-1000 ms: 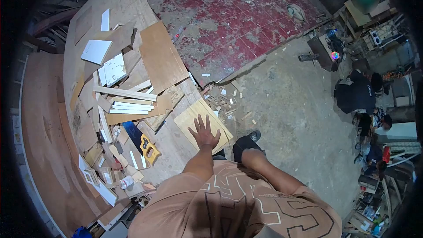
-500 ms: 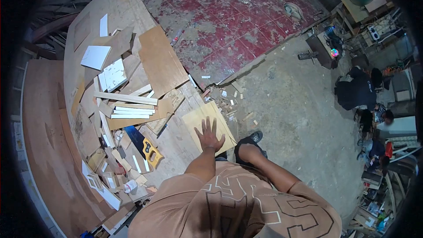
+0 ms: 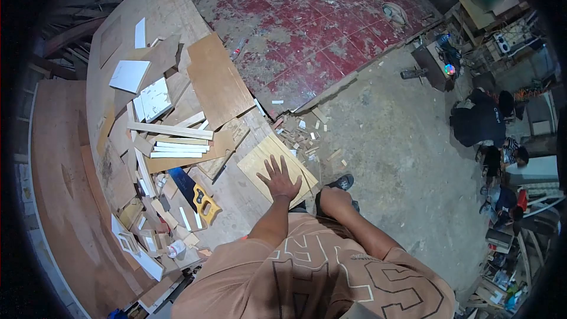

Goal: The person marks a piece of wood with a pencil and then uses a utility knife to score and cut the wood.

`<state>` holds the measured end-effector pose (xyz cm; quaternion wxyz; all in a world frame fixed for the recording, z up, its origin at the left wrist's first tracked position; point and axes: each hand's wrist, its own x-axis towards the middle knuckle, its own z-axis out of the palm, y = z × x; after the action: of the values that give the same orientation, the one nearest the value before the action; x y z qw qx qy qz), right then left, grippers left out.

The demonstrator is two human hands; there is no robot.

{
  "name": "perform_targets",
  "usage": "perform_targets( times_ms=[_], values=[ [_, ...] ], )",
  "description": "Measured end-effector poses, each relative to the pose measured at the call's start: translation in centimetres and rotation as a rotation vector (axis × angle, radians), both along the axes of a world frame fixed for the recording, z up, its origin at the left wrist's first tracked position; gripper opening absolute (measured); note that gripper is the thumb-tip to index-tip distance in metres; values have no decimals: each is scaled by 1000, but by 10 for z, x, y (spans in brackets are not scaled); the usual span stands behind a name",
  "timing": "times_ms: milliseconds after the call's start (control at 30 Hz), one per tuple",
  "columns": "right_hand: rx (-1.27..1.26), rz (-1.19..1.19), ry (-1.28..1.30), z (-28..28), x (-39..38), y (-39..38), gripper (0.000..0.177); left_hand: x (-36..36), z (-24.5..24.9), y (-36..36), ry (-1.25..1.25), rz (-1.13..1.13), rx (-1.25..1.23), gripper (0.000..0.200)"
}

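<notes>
My left hand (image 3: 282, 182) lies flat with spread fingers on a pale thin wooden board (image 3: 255, 164) at the workbench's edge. Just right of the board, my right hand (image 3: 335, 202) is closed, with something dark at its near side. A thin dark line, perhaps a slim tool, runs from the board's right part toward this hand; what the fingers hold is too hidden to name. A handsaw (image 3: 198, 196) with a yellow handle rests on the bench left of the board, beside a brown sheet (image 3: 218, 80) and several white-edged strips (image 3: 180, 150).
The workbench (image 3: 236, 201) carries many offcuts and white panels (image 3: 129, 76). Wood scraps (image 3: 304, 136) litter the concrete floor (image 3: 390, 142) past its edge. Two co-workers (image 3: 479, 119) crouch at the right, near stacked materials. Raised red tiles (image 3: 331, 29) lie ahead.
The pale board has shifted slightly left and turned under my left hand, whose fingers now point more to the left. My right hand has stayed near the board's right corner, still closed.
</notes>
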<state>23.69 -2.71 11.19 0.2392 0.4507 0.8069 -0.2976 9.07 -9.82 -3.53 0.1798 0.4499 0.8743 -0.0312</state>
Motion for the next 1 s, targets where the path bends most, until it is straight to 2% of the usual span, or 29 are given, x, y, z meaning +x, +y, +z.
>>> perform_targets(
  times_ms=[100, 233, 300, 367, 400, 467, 567, 733, 800, 933, 1000],
  values=[
    [-58, 32, -70, -2, -4, 4, 22, -2, 2, 2, 0, -30, 5, 98],
    [-65, -9, -79, -81, -16, 2, 23, -8, 8, 7, -38, -132, 35, 97],
    [-57, -26, -66, -93, -16, 0, 24, -11, 7, 10, -15, -143, 0, 96],
    [-94, -81, -75, -89, -3, -9, 26, -12, -1, 9, -26, -99, 45, 94],
    [-99, -83, -77, -71, 8, -13, 26, -11, -2, 7, -29, -101, 40, 94],
    [-216, 87, -162, -9, 24, -13, 25, -10, -2, 9, -11, -84, 101, 95],
    [-214, 76, -218, 20, 21, -2, 26, -10, -4, 10, -1, -85, 91, 95],
    [-189, 68, -109, -114, -7, -6, 27, -10, 1, 11, -16, -75, 100, 95],
    [19, -220, 24, -137, -13, -17, 27, -10, 1, 11, -22, -63, 102, 95],
    [-13, -139, 35, -89, 30, -22, 26, -9, -3, 9, -41, -79, 135, 93],
    [-130, 120, -22, -62, 38, -12, 27, -9, -5, 12, -28, -99, 153, 93]
  ],
)
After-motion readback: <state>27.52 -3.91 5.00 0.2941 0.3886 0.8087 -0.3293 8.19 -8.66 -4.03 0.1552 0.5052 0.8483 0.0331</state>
